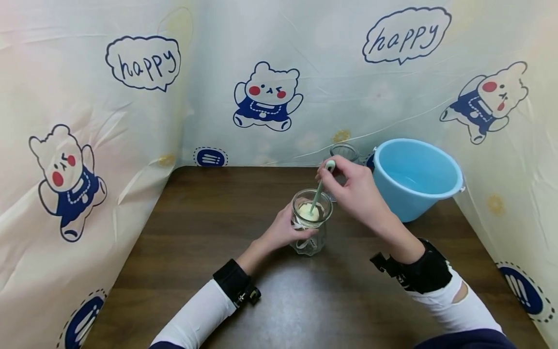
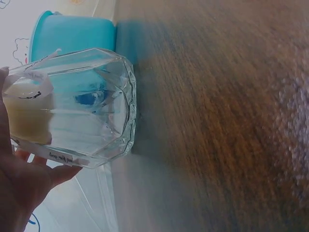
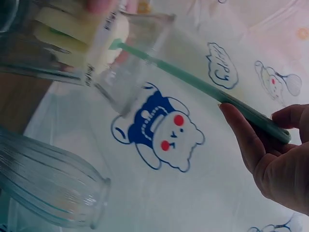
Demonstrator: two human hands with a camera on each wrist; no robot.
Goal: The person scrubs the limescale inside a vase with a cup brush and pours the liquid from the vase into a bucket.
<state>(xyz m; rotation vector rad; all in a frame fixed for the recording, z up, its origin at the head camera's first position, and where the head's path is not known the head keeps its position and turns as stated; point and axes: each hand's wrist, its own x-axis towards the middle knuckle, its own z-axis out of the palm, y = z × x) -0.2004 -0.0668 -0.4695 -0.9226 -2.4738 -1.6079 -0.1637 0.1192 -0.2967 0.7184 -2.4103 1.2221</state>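
My left hand holds a clear faceted glass jar around its upper part, just under the rim. A ribbon with dark lettering circles the jar there. My right hand pinches the top of a green handle belonging to a sponge brush. That handle slants down through the jar's mouth. The brush's cream sponge head sits inside the upper part of the jar, above its bottom. Whether the jar's base touches the table cannot be told.
A light blue bucket stands at the right, close to my right forearm. Behind my right hand is a second glass vessel, ribbed and partly hidden in the head view. Printed cloth walls off the back and sides of the brown wooden table.
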